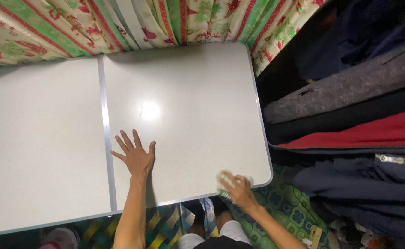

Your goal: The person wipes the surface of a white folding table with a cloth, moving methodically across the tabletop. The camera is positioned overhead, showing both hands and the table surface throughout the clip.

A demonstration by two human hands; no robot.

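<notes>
2 hands on a white folding desk [188, 92], seen from above. Left hand [135, 157] pressed flat at about 6 o'clock of the surface, just right of the metal seam [104, 120], fingers spread, grip open and holding nothing. Right hand [239, 188] at the 5 o'clock corner, grip closed over a small pale crumpled cloth [225, 179] with a greenish pattern, bunched under the fingers and touching the desk right at its rounded edge. Judged from this: wiping at its very near-right corner, with the broad stretch toward 12 o'clock and the whole left panel at 9 o'clock not under the cloth; impossible to tell from the glossy surface which parts are already cleaned, since no streaks, crumbs or wet marks show, only 1 bright lamp reflection near the middle. Floral red-and-green curtain [119, 23] hanging along the 12 o'clock edge, touching the far rim. Dark jackets [350, 92] with 1 red layer hanging at 3 o'clock, just beside the desk. Patterned green mat [290, 207] on the floor at 5 o'clock, below the right forearm.
</notes>
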